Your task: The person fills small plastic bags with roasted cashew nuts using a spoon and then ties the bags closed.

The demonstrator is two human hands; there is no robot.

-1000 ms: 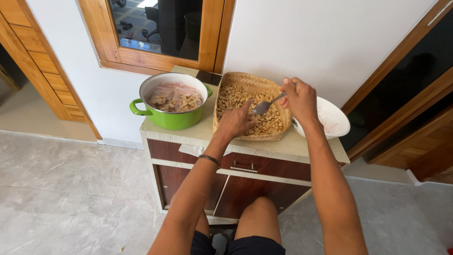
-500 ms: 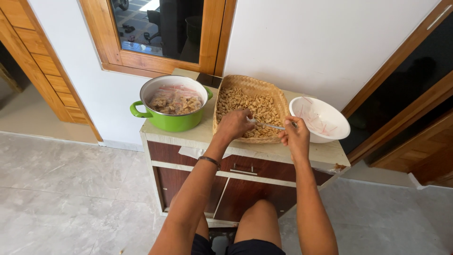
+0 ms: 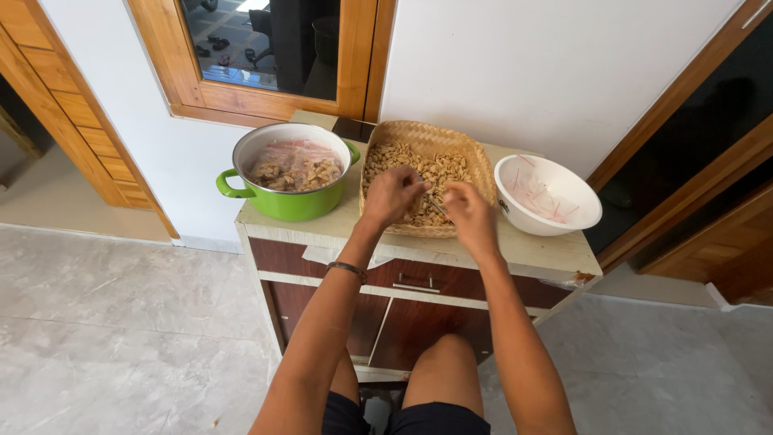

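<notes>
A woven basket (image 3: 475, 161) full of pale nuts sits on top of a small cabinet (image 3: 531, 250). Both my hands are over its near half. My left hand (image 3: 392, 196) is curled with its fingertips pinched among the nuts. My right hand (image 3: 470, 213) holds a metal spoon (image 3: 436, 205), whose end points toward my left hand. A green pot (image 3: 283, 203) with a white inside, holding brownish pieces, stands to the left of the basket. To the right stands an empty white bowl (image 3: 547, 197) with thin red lines.
The cabinet has dark wooden drawers with a metal handle (image 3: 416, 283) and stands against a white wall under a wood-framed window (image 3: 266, 48). Wooden door frames flank both sides. Grey tiled floor lies all around. My knees are under the cabinet front.
My right hand has come down from above the basket's right edge, past its front rim, back in beside my left hand. The left hand stayed in the basket.
</notes>
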